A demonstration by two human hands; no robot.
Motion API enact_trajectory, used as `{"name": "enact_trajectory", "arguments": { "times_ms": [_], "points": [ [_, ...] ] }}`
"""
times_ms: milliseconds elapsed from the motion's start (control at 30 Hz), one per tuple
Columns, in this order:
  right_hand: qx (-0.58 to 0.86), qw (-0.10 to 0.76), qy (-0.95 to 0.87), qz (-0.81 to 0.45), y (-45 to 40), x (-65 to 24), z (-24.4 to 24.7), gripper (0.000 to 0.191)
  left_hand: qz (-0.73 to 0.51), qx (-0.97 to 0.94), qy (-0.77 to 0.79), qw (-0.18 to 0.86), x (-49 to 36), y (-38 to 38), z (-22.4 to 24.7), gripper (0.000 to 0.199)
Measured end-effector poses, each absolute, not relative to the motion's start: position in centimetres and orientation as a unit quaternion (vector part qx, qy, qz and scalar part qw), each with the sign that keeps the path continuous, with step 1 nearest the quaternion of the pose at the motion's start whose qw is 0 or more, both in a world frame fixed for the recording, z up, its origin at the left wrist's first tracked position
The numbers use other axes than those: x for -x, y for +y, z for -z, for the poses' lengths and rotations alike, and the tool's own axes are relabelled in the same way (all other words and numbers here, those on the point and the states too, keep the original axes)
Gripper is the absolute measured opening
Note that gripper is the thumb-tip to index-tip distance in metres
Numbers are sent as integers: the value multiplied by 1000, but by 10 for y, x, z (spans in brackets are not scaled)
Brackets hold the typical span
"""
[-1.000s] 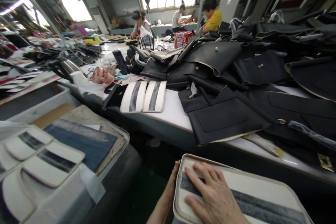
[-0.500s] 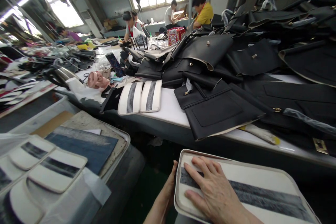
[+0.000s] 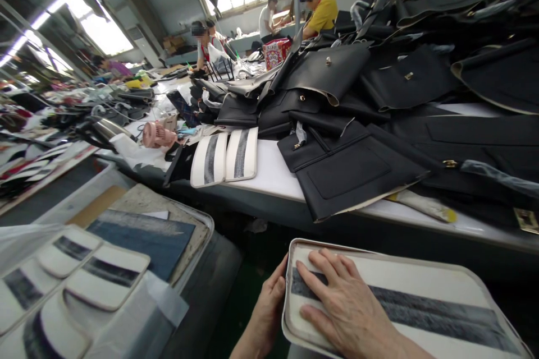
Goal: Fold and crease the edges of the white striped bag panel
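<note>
A cream panel with a dark grey stripe down its middle (image 3: 421,297) lies flat at the bottom right. My right hand (image 3: 349,308) rests on top of it, palm down, fingers spread over the near left corner. My left hand (image 3: 267,305) grips the panel's left edge from the side, fingers curled under it. Two like panels (image 3: 225,157) lie side by side on the white table (image 3: 273,171) ahead.
Black leather bag pieces (image 3: 349,171) pile over the table's right half and overhang its edge. At the left a tray (image 3: 185,235) holds a blue sheet, with more cream panels (image 3: 105,275) beside it. A pink fan (image 3: 154,134) sits on the table. Other people work at the far end.
The view has shifted slightly. My left hand has come up further along the panel's left edge. My right hand stays flat on the panel.
</note>
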State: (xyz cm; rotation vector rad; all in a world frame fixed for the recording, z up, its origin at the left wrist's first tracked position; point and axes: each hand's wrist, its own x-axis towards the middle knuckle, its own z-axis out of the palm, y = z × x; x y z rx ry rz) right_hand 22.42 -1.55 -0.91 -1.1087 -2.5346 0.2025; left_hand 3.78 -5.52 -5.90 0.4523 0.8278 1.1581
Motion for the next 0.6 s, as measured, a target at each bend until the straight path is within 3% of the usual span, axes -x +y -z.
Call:
{"name": "enact_trajectory", "arguments": {
  "times_ms": [233,433,600],
  "points": [
    [394,201,-896,-47,-16,-224,11,54,-493,-206,414,737,-35,-53,46,57],
    [399,214,-890,-44,-16,-223,16,56,-365,-265,529,719,-21,-46,16,60],
    [400,210,-891,-53,-16,-224,16,57,-306,-359,520,712,-18,-33,-10,56]
  ]
}}
